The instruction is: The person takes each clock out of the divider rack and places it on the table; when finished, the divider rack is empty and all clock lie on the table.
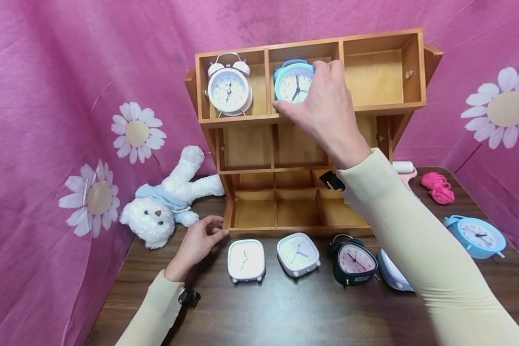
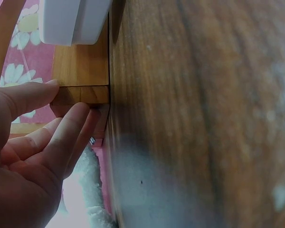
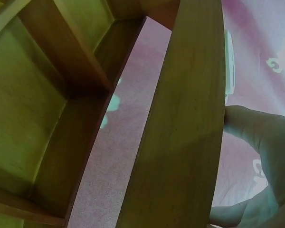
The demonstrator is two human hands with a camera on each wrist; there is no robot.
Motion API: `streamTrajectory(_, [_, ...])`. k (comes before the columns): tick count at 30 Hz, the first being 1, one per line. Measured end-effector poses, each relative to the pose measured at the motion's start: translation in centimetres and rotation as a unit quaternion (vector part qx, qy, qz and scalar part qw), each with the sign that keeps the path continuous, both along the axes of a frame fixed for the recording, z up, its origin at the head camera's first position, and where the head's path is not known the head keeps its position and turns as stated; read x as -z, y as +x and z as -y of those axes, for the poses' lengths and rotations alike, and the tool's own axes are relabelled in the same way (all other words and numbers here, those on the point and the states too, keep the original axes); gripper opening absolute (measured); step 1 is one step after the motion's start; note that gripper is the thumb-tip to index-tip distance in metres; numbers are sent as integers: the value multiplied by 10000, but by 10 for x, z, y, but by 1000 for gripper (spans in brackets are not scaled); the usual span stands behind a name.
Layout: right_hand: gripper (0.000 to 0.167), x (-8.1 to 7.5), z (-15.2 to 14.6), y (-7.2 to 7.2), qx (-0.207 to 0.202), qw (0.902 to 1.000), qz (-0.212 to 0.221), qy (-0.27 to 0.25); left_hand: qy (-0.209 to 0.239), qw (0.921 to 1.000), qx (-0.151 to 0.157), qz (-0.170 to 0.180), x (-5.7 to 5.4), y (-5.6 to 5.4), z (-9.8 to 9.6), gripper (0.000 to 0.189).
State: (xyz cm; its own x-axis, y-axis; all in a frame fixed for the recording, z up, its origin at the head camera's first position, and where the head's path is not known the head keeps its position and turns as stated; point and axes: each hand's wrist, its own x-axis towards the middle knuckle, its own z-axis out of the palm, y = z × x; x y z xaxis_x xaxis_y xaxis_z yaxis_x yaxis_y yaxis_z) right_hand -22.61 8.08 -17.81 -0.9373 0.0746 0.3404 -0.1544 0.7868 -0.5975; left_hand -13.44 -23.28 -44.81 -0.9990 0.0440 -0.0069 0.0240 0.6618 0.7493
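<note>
In the head view, my right hand (image 1: 330,105) holds a round light-blue alarm clock (image 1: 291,84) in the top row's middle compartment. Its thumb is by the lower left of the dial, its fingers at the upper right. The right wrist view shows this hand partly, behind a shelf board. My left hand (image 1: 201,242) is at the lower left corner of the wooden shelf (image 1: 298,233). Seen from the left wrist, thumb and fingers pinch that corner (image 2: 80,95). A white twin-bell alarm clock (image 1: 229,91) stands in the top left compartment.
On the table stand two white square clocks (image 1: 246,259) (image 1: 298,254), a black clock (image 1: 354,262), a partly hidden clock (image 1: 393,274) and a blue clock (image 1: 475,235). A white teddy bear (image 1: 155,211) lies left; pink yarn (image 1: 438,187) and a white roll (image 1: 403,167) are right.
</note>
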Motion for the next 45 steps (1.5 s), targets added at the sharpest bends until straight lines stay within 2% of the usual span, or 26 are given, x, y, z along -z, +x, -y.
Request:
streamTrajectory(11, [99, 2, -1, -1, -22, 9996, -287, 71, 26, 10000, -26, 48, 1, -2, 0, 36])
streamTrajectory(18, [96, -4, -2, 3, -1, 9981, -532, 295, -11, 10000, -25, 49, 0, -3, 1, 35])
streamTrajectory(28, [100, -15, -6, 15, 47, 9980, -529, 346, -53, 10000, -13, 39, -1, -2, -1, 36])
streamTrajectory(39, [98, -13, -25, 34, -69, 9930, -1168, 145, -79, 9999, -28, 87, -1, -2, 0, 36])
streamTrajectory(45, [99, -5, -36, 45, -152, 9905, -1366, 106, -64, 10000, -18, 72, -1, -2, 0, 36])
